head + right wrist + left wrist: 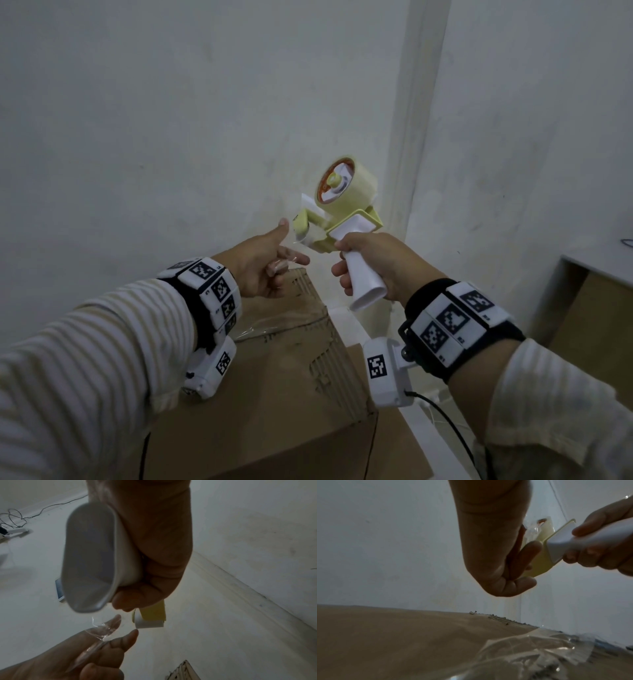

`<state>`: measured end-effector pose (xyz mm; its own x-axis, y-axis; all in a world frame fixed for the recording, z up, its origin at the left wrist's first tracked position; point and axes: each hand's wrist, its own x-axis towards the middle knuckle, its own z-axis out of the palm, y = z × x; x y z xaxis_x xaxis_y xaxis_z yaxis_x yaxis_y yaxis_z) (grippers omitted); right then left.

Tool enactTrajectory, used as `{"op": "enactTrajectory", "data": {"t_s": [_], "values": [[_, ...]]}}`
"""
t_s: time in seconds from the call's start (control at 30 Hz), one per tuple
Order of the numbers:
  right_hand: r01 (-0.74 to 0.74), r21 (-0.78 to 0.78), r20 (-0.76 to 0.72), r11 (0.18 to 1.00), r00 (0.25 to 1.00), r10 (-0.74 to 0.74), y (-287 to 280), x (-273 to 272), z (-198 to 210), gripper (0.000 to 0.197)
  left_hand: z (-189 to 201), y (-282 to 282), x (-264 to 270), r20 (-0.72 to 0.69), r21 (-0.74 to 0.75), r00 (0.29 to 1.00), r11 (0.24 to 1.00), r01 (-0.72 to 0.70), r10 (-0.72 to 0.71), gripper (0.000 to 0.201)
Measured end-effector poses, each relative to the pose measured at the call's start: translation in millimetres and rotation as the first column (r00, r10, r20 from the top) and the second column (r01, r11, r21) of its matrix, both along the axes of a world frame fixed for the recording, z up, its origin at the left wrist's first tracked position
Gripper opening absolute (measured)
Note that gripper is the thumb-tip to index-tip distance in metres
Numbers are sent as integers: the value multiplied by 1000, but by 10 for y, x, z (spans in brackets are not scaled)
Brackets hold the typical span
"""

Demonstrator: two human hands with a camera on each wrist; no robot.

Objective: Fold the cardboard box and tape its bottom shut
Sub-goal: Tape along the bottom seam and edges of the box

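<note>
A brown cardboard box [274,377] [402,635] stands below both hands, with crumpled clear tape [274,325] [530,649] stuck across its top face. My right hand [376,263] [154,547] grips the white handle [363,277] [92,561] of a yellow tape dispenser [342,212], raised above the box's far corner. My left hand [270,260] [102,649] is just left of the dispenser's roller [149,623]. Its thumb points up and its lower fingers curl. A crumpled clear tape strip [102,630] clings along its fingers.
White walls meet in a corner right behind the dispenser, with a baseboard along the floor. A pale cabinet with a brown panel [582,308] stands at the right. Loose cables [15,516] lie on the floor farther off. A black cable [445,418] hangs from my right wrist.
</note>
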<state>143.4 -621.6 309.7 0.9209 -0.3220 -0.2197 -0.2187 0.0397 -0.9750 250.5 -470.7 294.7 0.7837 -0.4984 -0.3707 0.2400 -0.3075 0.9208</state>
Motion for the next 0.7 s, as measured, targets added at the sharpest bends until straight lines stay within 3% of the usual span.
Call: {"op": "enactTrajectory", "data": {"t_s": [0.23, 0.4, 0.7], "values": [[-13, -9, 12, 1000, 1000, 13, 17, -7, -10, 12, 0, 21, -47, 50, -58, 994, 994, 97, -94, 29], [-18, 12, 21, 1000, 1000, 17, 0, -14, -12, 11, -8, 22, -33, 79, -55, 997, 998, 26, -22, 27], [-48, 32, 81, 998, 996, 46, -28, -22, -24, 14, -19, 52, 6, -23, -108, 998, 993, 50, -53, 38]]}}
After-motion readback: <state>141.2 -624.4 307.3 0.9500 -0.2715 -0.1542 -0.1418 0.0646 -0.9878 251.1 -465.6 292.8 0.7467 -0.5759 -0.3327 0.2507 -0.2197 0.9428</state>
